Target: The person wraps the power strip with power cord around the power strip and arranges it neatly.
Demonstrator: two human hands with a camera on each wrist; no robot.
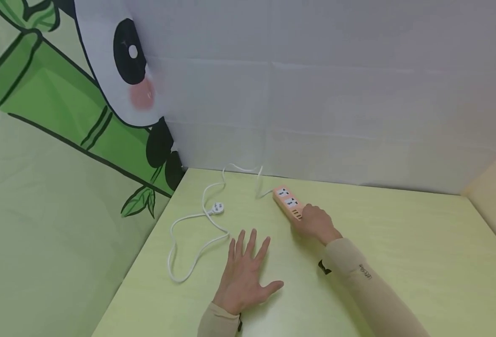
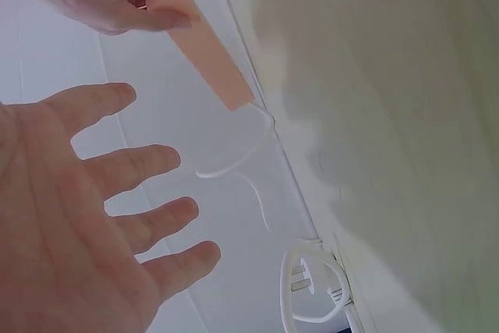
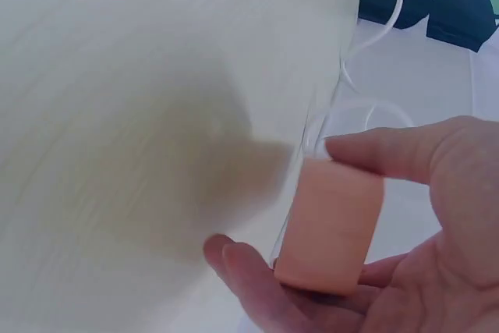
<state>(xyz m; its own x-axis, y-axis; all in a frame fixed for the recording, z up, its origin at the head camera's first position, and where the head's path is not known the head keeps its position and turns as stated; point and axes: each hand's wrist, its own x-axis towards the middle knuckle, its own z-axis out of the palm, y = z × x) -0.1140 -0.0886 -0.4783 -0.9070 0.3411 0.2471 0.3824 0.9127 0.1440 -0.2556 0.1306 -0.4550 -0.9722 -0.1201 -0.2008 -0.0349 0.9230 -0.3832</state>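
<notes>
Over table, L hand spread palm-down, R hand stretched fwd, gripping peach pwr strip

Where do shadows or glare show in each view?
Head: pale sheen on the table beside the left hand, faint shadow below the right hand; left wrist: dim shading across the table; right wrist: soft-edged shadow beside the power strip.
</notes>
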